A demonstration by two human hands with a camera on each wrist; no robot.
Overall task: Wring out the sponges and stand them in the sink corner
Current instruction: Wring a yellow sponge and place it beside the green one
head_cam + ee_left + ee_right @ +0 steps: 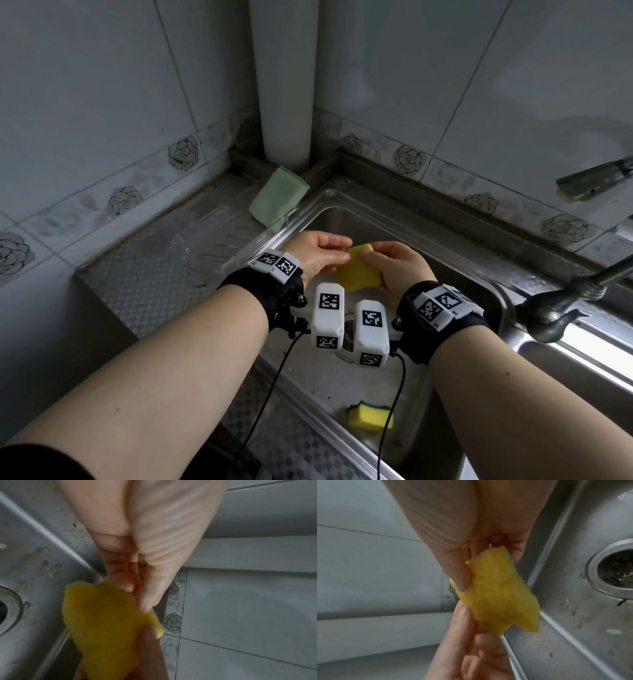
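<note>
A yellow sponge (356, 270) (102, 626) (498, 599) hangs above the steel sink (455, 236), held between both hands. My left hand (322, 251) (137, 591) pinches its far corner with thumb and fingers. From the other side, my right hand (394, 265) (488, 555) grips the sponge, thumb on top and fingers curled beneath. The sponge looks creased and squeezed. A second sponge (370, 416), yellow with a green scrub layer, lies flat on the sink floor near the front edge.
A pale green cloth or sponge (277, 197) leans at the back corner beside a white pipe (286, 78). A clear plastic tray (219, 236) rests on the left drainboard. The faucet (561, 305) juts in at the right. The drain (618, 570) sits under my wrists.
</note>
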